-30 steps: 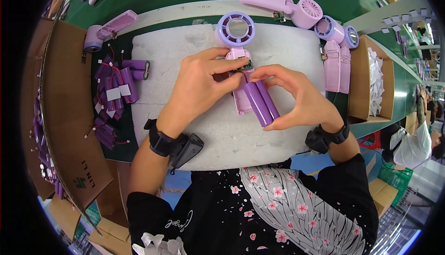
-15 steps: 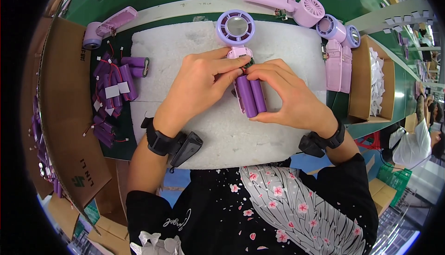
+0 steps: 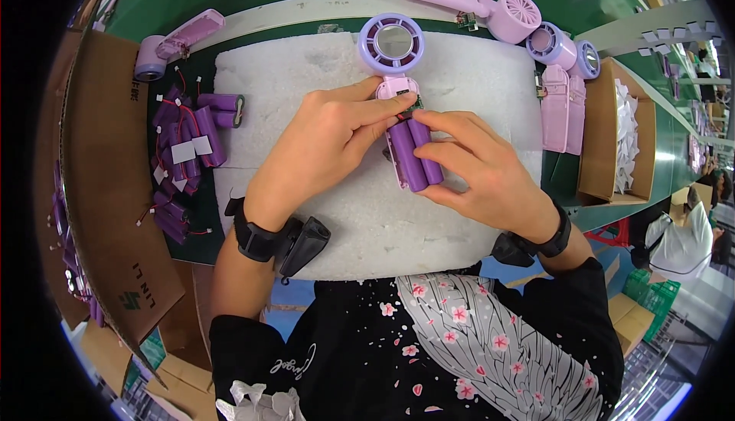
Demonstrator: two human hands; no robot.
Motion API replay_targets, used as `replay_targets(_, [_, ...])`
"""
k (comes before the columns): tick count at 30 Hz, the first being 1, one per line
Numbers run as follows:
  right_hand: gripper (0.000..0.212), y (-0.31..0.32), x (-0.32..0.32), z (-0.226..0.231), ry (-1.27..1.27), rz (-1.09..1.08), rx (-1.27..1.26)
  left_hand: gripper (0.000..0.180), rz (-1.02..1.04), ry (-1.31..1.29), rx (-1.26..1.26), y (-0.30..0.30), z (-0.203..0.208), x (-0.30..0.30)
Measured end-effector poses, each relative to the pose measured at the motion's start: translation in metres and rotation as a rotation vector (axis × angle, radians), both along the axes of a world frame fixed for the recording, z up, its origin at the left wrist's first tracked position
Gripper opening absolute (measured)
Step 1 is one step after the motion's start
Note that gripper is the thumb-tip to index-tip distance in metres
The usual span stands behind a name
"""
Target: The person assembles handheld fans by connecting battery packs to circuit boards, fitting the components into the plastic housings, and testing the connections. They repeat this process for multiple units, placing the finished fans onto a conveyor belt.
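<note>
A handheld fan (image 3: 391,46) with a lilac ring head lies on the white foam sheet (image 3: 306,61), its pink handle opened up. In that handle sits a purple battery pack (image 3: 413,157) of two cells side by side. My left hand (image 3: 329,130) pinches the handle's upper end, thumb and forefinger beside a small green circuit board (image 3: 414,104). My right hand (image 3: 482,161) grips the battery pack, forefinger at its top, another finger on its face and the thumb near its lower end. Part of the handle shell is hidden beneath pack and fingers.
Several purple battery packs (image 3: 203,134) with red wires lie at left beside a cardboard box (image 3: 115,184). Another open fan (image 3: 151,57) is behind them. Pink fan parts (image 3: 563,107) and a box of white pieces (image 3: 593,141) stand right. More fans (image 3: 513,17) lie at the back.
My right hand's fingers have shifted on the battery pack, one finger now lying on its face. My left hand keeps its hold at the handle's upper end.
</note>
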State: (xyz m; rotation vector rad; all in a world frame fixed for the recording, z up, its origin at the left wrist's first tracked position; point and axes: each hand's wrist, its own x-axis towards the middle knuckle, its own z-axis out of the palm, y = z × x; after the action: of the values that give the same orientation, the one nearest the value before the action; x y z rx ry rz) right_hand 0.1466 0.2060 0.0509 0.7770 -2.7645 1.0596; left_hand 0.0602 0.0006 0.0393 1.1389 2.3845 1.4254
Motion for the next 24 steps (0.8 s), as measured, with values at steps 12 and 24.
replay_targets(12, [0.037,-0.002,0.0,-0.004,0.094,0.002,0.039,0.025,0.052,-0.029,0.058,0.001,-0.011,-0.003])
replay_targets(24, [0.039,0.002,-0.006,-0.003,0.015,-0.024,0.001,0.032,0.077,-0.196,0.094,0.002,-0.017,-0.003])
